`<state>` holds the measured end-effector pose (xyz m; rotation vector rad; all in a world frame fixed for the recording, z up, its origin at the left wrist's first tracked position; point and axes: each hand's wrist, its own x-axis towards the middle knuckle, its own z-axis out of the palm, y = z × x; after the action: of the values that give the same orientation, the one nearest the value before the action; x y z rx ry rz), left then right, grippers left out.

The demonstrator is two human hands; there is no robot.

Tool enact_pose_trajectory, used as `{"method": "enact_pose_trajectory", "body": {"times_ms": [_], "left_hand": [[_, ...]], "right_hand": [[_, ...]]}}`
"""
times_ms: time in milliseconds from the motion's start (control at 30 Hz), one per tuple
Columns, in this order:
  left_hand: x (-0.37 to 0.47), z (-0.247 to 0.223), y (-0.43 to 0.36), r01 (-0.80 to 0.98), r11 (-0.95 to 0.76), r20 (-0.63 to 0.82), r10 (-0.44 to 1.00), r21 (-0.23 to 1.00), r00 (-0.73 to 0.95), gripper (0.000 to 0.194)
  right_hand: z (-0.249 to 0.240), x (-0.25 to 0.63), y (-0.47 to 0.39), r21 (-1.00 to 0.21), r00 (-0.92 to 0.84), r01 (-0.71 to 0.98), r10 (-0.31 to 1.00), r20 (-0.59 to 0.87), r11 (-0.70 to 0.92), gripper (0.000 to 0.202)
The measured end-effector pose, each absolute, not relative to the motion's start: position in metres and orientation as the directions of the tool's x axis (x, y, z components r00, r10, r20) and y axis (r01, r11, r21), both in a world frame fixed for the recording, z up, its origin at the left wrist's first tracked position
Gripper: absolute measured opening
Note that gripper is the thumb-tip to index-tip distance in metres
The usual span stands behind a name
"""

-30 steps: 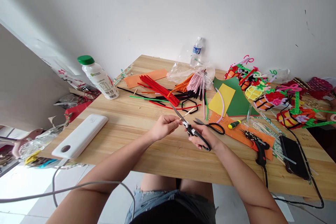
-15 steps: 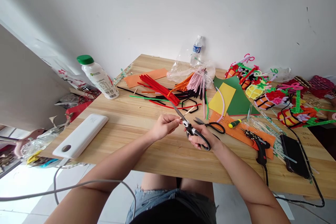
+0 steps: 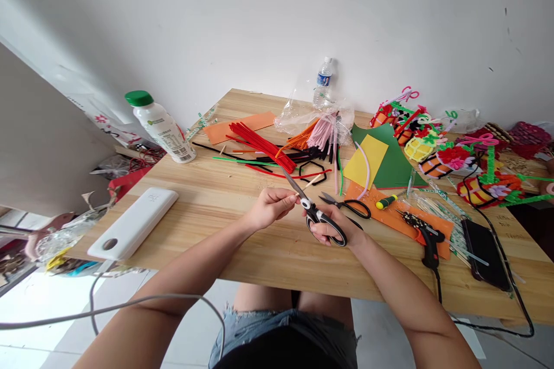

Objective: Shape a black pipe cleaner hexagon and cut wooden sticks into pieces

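Head view: thin stick (image 3: 313,180) over table (image 3: 208,184), across blades of scissors (image 3: 318,216). Your L hand (image 3: 273,207) pinches stick's near end; your R hand (image 3: 335,223) grips scissors' handles. Red fuzzy sticks (image 3: 262,145) just beyond, black-handled pair (image 3: 357,208) near R hand, yellow sheet (image 3: 367,161) & glue gun (image 3: 430,248) farther R, white power bank (image 3: 133,223) well off L.

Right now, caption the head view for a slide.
Right hand works scissors at a thin stick pinched by the left hand.

Black-and-white scissors (image 3: 318,217) in right hand (image 3: 331,227), blades against thin pale stick (image 3: 311,182) in left fingers (image 3: 295,198)
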<state>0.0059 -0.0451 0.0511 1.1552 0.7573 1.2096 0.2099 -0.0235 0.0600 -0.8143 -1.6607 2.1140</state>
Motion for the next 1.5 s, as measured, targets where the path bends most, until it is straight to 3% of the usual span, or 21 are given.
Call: {"method": "enact_pose_trajectory", "body": {"times_ms": [333,633,700,800,933,1200,1500], "left_hand": [[0.007,0.054,-0.041,-0.166,0.019,0.003,0.992,0.986,0.130,0.048],[0.011,0.058,-0.044,-0.205,-0.034,0.026,0.999,0.978,-0.041,0.040],[0.010,0.058,-0.044,-0.222,-0.067,0.046,0.994,0.973,-0.098,0.041],[0.010,0.058,-0.045,-0.217,-0.113,0.085,0.987,0.970,-0.138,0.040],[0.010,0.060,-0.049,-0.113,-0.182,0.175,0.982,0.977,-0.075,0.034],[0.006,0.058,-0.052,0.032,-0.322,0.322,0.947,0.946,0.006,0.034],[0.004,0.062,-0.052,0.181,-0.521,0.519,0.853,0.834,0.063,0.026]], "right_hand": [[0.058,0.215,-0.015,-0.969,-0.702,0.232,0.674,-0.230,-0.088,0.044],[0.064,0.223,-0.015,-0.981,-0.688,0.158,0.725,-0.031,0.108,0.043],[0.067,0.226,-0.015,-0.971,-0.628,0.160,0.777,0.037,0.175,0.047],[0.071,0.228,-0.016,-0.905,-0.592,0.310,0.804,0.057,0.292,0.054],[0.074,0.222,-0.020,-0.788,-0.640,0.451,0.768,0.041,0.418,0.057],[0.073,0.217,-0.024,-0.751,-0.646,0.421,0.749,0.144,0.508,0.052],[0.078,0.218,-0.026,-0.583,-0.691,0.468,0.686,0.226,0.664,0.043]]}}
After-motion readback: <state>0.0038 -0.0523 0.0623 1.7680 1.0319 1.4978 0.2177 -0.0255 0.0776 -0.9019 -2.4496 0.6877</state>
